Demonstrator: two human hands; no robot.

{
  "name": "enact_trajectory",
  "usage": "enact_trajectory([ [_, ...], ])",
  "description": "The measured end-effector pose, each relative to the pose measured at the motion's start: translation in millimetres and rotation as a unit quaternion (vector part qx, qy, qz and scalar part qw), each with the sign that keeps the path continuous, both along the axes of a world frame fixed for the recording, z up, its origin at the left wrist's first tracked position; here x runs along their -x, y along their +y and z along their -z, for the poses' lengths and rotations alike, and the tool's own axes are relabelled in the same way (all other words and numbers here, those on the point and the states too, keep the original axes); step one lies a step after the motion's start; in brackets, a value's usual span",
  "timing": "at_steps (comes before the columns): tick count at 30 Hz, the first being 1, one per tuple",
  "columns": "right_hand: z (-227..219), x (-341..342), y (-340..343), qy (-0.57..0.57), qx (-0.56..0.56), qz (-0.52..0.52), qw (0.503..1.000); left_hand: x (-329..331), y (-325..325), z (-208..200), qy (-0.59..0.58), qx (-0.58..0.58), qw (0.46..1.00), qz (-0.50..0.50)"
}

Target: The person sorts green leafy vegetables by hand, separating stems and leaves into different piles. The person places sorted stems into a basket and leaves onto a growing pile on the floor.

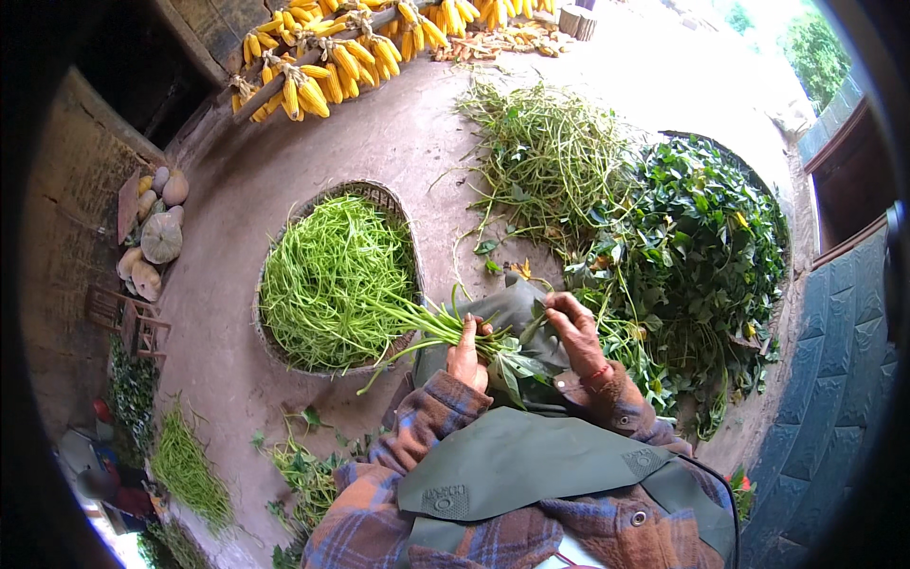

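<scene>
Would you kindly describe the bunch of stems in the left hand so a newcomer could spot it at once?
Find the woven basket heaped with green stems, left of centre. Just right of it, the left hand grips the bunch of stems. Unlike the tangled heap, these are gathered together, with leaves at the end nearer the right hand.

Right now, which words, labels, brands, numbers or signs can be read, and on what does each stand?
None can be read.
Left patch on the apron: marks too small to make out.
Right patch: likewise.
Stems in the left hand: no text visible.
</scene>
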State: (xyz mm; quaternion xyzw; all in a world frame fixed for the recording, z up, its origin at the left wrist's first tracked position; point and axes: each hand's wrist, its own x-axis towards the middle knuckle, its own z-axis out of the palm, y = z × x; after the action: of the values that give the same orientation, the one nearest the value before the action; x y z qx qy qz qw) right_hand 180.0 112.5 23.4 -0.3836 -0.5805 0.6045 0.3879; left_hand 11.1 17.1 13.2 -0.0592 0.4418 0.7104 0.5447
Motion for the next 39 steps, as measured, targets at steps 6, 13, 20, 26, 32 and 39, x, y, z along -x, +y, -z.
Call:
enact_trajectory([
  [6, -30.5, -14.3, -4.7, 0.033, 0.064, -0.079, 0.994, 1.8, 0.9, -8.1, -0.016, -0.033, 0.999, 0.014],
  [13, -59.0, 25.0, -33.9, -0.236, -0.364, -0.111, 0.894, -8.5, 5.3, -19.7, 0.077, -0.043, 0.996, -0.005],
  [20, -44.4, 29.6, -37.5, -0.219, -0.351, -0.103, 0.904, -8.9, 4.2, -27.4, 0.112, -0.043, 0.993, 0.012],
  [26, -35.1, 23.6, -34.3, -0.07, -0.074, -0.096, 0.99, -10.2, 4.8, -26.2, 0.095, -0.062, 0.993, 0.017],
  [32, -34.5, 3.6, -16.0, 0.189, 0.289, 0.03, 0.938, 5.8, 2.3, -8.9, 0.064, -0.06, 0.995, -0.05],
  [39, -49.2, -2.6, -16.0, -0.017, -0.026, -0.113, 0.993, 12.2, 0.9, -15.9, 0.026, -0.046, 0.997, -0.048],
])
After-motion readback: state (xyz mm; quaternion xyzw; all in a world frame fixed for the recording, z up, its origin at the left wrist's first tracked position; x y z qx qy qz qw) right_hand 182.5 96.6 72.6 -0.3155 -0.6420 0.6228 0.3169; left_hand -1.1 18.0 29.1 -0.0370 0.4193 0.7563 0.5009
